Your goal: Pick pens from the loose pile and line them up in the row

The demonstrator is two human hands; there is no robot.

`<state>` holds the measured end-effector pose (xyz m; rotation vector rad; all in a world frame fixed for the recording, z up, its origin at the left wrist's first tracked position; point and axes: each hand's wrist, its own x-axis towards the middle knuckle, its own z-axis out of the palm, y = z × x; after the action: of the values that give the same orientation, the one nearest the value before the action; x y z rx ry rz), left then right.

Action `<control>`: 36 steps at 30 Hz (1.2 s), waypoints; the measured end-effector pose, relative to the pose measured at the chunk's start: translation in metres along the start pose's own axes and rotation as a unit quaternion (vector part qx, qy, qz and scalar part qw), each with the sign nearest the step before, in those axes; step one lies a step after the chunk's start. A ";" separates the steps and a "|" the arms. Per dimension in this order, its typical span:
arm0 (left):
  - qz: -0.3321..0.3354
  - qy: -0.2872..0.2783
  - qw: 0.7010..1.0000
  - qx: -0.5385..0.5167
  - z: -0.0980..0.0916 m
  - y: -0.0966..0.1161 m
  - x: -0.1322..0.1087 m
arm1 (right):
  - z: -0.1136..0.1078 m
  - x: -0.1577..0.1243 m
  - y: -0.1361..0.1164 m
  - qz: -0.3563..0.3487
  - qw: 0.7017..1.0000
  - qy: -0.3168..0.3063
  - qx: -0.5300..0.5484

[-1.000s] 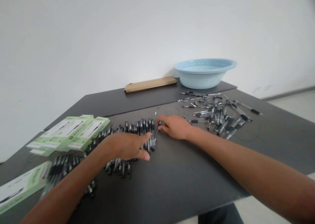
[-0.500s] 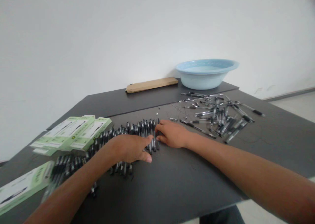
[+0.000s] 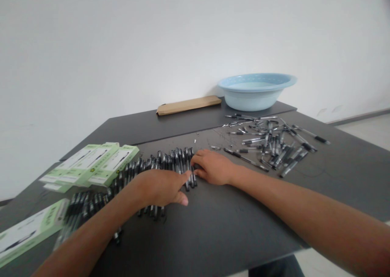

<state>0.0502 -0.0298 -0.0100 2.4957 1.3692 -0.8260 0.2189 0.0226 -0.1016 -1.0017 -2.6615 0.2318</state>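
Clear pens with black grips [image 3: 164, 161] lie side by side in a long row across the table. My left hand [image 3: 158, 185] is over the right part of this row, its thumb spread from the fingers and the fingertips touching pens. It hides the pens under it. At the row's right end, my right hand [image 3: 213, 166] has its fingers bent, with the tips closed on the end pen [image 3: 192, 173]. This pen leans slightly and rests against its neighbours.
Green-and-white pen boxes [image 3: 114, 165] are stacked at left, with another box [image 3: 33, 230] nearer me. Loose pens and pen parts [image 3: 276, 145] are scattered at right. Behind are a flat brown cardboard piece [image 3: 189, 105] and a light-blue basin [image 3: 251, 100] by the wall.
The end pen and my right fingertips have shifted slightly left against the row. The pen's top now tilts left. My left hand is lowered a little, still spread.
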 end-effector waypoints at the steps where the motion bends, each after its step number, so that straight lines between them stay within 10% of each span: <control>1: 0.001 -0.010 1.000 0.001 -0.001 0.001 -0.001 | 0.000 0.000 0.000 -0.001 1.000 0.001 0.000; 16: 0.001 -0.020 0.999 -0.033 0.007 -0.003 -0.006 | -0.017 -0.002 0.006 0.071 0.996 0.007 -0.044; 24: -0.001 -0.014 0.999 -0.046 0.009 -0.001 -0.005 | -0.067 -0.011 0.070 0.312 0.939 0.004 -0.146; 36: 0.000 -0.020 0.999 -0.039 0.006 0.002 -0.008 | -0.112 -0.055 0.136 0.397 0.906 -0.074 -0.123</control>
<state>0.0458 -0.0392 -0.0103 2.4075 1.3615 -0.8006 0.3786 0.0932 -0.0414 -2.1960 -2.2792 0.1323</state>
